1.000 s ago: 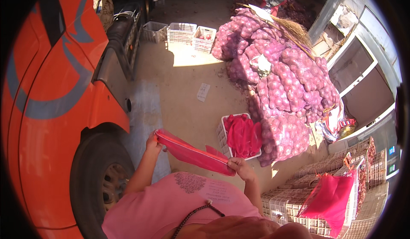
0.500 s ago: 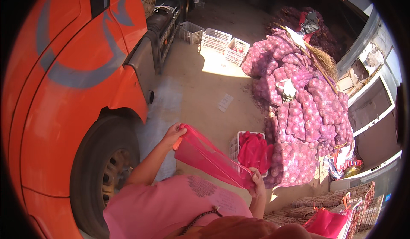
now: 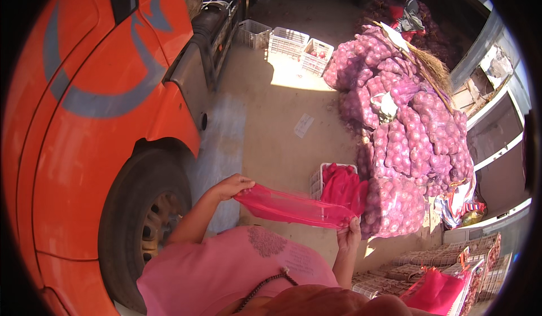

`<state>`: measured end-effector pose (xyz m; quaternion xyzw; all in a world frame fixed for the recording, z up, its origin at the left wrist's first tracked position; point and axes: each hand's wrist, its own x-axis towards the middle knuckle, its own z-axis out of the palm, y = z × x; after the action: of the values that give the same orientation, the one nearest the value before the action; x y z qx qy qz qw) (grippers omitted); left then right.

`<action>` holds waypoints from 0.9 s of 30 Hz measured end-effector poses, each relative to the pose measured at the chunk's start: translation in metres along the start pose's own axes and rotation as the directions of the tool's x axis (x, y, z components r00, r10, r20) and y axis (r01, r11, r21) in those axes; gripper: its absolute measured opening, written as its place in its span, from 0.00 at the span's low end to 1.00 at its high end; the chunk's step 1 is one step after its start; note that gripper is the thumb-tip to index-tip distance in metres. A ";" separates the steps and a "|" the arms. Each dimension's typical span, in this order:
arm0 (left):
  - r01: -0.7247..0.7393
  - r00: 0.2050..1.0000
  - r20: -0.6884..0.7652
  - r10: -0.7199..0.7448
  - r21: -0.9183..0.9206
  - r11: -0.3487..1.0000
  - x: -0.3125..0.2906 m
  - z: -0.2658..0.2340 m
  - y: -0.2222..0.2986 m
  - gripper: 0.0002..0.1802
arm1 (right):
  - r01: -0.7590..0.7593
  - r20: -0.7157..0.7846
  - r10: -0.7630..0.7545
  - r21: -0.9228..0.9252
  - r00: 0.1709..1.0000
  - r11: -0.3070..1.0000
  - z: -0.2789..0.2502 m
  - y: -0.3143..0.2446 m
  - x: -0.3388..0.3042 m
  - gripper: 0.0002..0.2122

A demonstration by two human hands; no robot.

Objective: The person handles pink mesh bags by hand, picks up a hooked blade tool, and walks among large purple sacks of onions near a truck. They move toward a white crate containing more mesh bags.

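- The left hand [image 3: 232, 186] is pinching one end of a red mesh bag [image 3: 293, 207], fingers curled shut on the netting's edge, thumb on top.
- The right hand [image 3: 349, 236] is gripping the other end from below, fingers closed round the bunched mesh.
- The bag is stretching taut between the two hands, sagging slightly in the middle, hanging in front of the person's pink shirt [image 3: 237, 271]; it is thin, see-through and limp.
- Just beyond the right hand, a white slatted crate [image 3: 317, 179] is holding a heap of more red mesh bags [image 3: 341, 185].
- Beside that, a tall pile of filled sacks [image 3: 403, 141] of pinkish onions is leaning, lumpy and glossy in the sun, with a straw broom [image 3: 429, 62] lying on top.
- The concrete floor [image 3: 271, 130] is looking dusty and pale, a scrap of paper [image 3: 303, 125] lying on it.
- An orange truck [image 3: 96, 90] is standing at the left, its dark tyre [image 3: 141, 220] close to the person.
- More white crates [image 3: 288, 42] are sitting farther off.
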<state>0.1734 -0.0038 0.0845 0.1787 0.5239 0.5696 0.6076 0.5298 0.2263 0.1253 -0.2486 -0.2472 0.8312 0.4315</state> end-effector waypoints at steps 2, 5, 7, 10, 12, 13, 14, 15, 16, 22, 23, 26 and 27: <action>-0.004 0.993 0.113 0.015 -0.093 0.996 -0.003 0.003 -0.003 0.13 | -0.101 -0.190 0.119 0.103 0.974 0.990 0.012 -0.006 0.002 0.04; -0.166 0.940 0.084 0.331 -0.735 0.658 -0.003 0.008 0.002 0.10 | -0.330 0.038 0.328 0.080 0.944 0.940 -0.015 -0.006 0.004 0.04; -0.411 0.904 -0.141 0.404 -0.549 0.728 0.001 0.010 0.009 0.09 | -0.393 0.141 0.400 -0.079 0.906 0.916 0.002 -0.001 -0.004 0.06; -0.488 0.806 -0.425 0.412 -0.083 0.869 0.009 -0.001 0.001 0.07 | -0.401 0.182 0.438 -0.208 0.880 0.892 0.004 0.010 -0.008 0.06; -0.404 0.730 -0.589 0.348 0.039 0.914 0.012 -0.010 -0.007 0.07 | -0.356 0.178 0.458 -0.413 0.871 0.838 0.011 0.017 -0.015 0.06; -0.459 0.750 -0.603 0.272 -0.178 0.870 0.014 -0.013 -0.010 0.07 | -0.320 0.138 0.467 -0.560 0.873 0.764 0.019 0.020 -0.022 0.06; -0.495 0.776 -0.599 0.197 -0.385 0.779 0.016 -0.013 -0.015 0.07 | -0.279 0.098 0.469 -0.691 0.878 0.667 0.023 0.022 -0.027 0.06; -0.504 0.809 -0.575 0.123 -0.570 0.649 0.018 -0.012 -0.018 0.08 | -0.180 0.115 0.478 -0.830 0.871 0.528 0.006 0.028 -0.022 0.05; -0.478 0.828 -0.546 0.129 -0.567 0.671 0.019 -0.011 -0.022 0.08 | -0.026 0.150 0.363 -0.899 0.920 0.438 -0.015 0.037 -0.016 0.05; -0.060 0.978 -0.193 0.084 0.124 0.990 0.010 0.020 -0.004 0.09 | -0.041 -0.107 -0.029 -0.595 0.994 0.803 -0.051 0.021 -0.003 0.07; -0.006 0.989 -0.130 0.075 0.465 0.885 0.012 0.018 -0.006 0.13 | -0.060 -0.162 0.014 -0.286 0.987 0.956 -0.047 0.014 -0.002 0.06; 0.032 0.988 0.156 0.010 -0.267 0.963 0.013 0.015 -0.018 0.16 | -0.211 -0.028 0.218 0.154 0.976 0.965 -0.035 0.002 0.000 0.07; -0.049 0.989 0.099 0.113 -0.499 0.865 0.015 0.012 -0.020 0.18 | -0.366 0.231 0.314 0.234 0.921 0.901 -0.043 -0.001 0.001 0.07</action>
<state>0.1905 0.0079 0.0663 0.0745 0.3135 0.6974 0.6401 0.5576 0.2361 0.0932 -0.1467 -0.1229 0.9395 0.2840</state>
